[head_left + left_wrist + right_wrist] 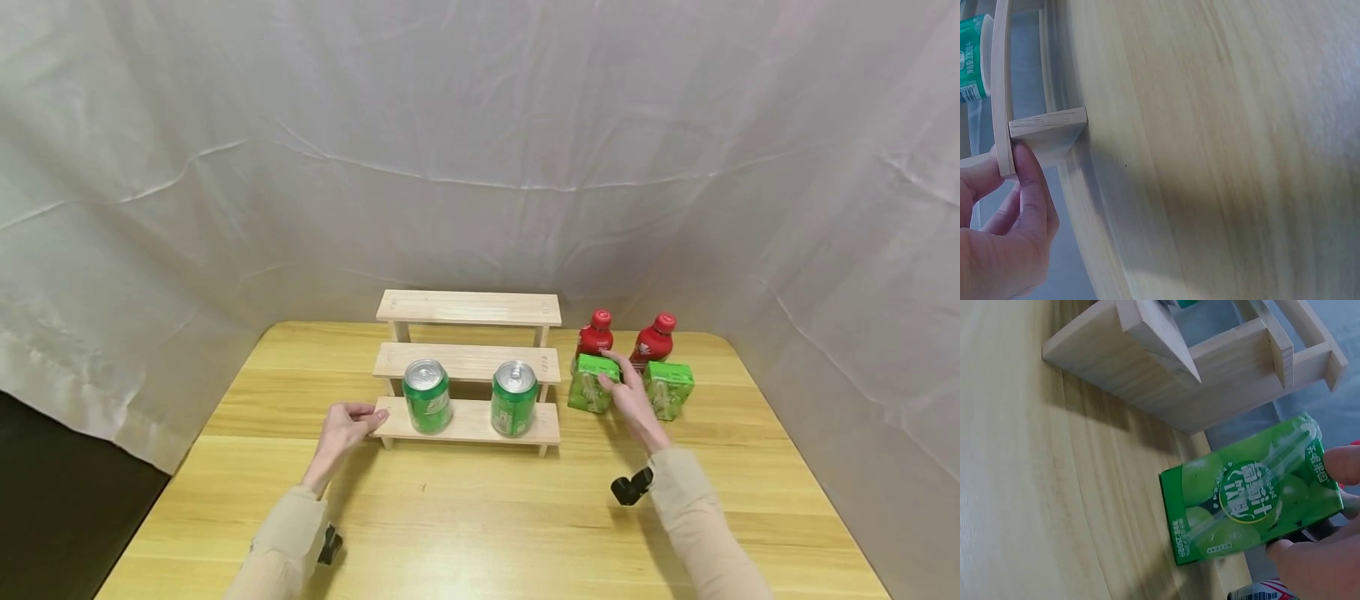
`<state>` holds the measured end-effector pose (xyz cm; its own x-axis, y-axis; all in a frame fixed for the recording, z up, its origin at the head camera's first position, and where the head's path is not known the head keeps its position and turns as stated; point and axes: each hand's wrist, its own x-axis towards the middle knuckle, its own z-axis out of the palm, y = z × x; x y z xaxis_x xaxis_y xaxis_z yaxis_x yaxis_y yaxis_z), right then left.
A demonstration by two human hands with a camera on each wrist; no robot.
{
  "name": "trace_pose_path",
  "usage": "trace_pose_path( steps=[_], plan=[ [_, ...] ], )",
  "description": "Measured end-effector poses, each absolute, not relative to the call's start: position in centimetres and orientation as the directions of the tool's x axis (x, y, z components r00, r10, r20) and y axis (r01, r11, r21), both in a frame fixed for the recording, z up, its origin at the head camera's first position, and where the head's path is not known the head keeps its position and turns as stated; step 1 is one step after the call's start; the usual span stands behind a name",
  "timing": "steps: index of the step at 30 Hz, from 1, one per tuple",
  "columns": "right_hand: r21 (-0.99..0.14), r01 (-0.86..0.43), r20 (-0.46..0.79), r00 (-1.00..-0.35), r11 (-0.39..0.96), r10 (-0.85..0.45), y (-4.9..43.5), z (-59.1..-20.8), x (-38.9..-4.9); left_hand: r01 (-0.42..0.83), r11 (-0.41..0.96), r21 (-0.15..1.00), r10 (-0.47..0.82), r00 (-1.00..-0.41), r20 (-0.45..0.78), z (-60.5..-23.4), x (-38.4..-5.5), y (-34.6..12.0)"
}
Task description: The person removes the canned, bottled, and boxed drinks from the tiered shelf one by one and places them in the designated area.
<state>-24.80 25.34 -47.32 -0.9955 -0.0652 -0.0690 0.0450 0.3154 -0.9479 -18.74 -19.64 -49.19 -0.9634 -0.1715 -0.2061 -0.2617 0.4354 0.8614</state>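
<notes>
A three-step wooden shelf (pixel 467 421) stands on the table, with two green drink cans (pixel 427 408) upright on its lowest board. My left hand (pixel 348 429) pinches the left end of that board between thumb and fingers; the left wrist view shows the fingers (pixel 1034 187) around its edge. To the right of the shelf, my right hand (pixel 632 398) grips a green grape juice box (pixel 589 390) near its top. In the right wrist view this juice box (pixel 1241 494) has its straw on the front, with its base close over the table.
A second green juice box (pixel 667 392) stands right of my right hand. Two red-capped bottles (pixel 654 340) are behind the boxes, partly hidden by them. Pale cloth (pixel 480 167) hangs around the wooden table (pixel 465 525) at the back and sides.
</notes>
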Motion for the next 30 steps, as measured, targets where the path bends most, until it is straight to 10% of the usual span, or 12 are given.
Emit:
trace_pose_path(
  steps=[14, 30],
  plan=[
    [-0.944, -0.078, 0.135, -0.978, 0.320, 0.160, 22.8, -47.3, -21.5, -0.263, 0.438, 0.860, -0.169, -0.963, -0.208, -49.4, -18.8, -19.5],
    [-0.940, -0.225, 0.243, -0.969, 0.256, 0.042, 17.9, -46.0, -17.8, -0.260, 0.414, 0.872, -0.164, -0.964, -0.209, -49.5, -18.8, -19.7]
  ],
)
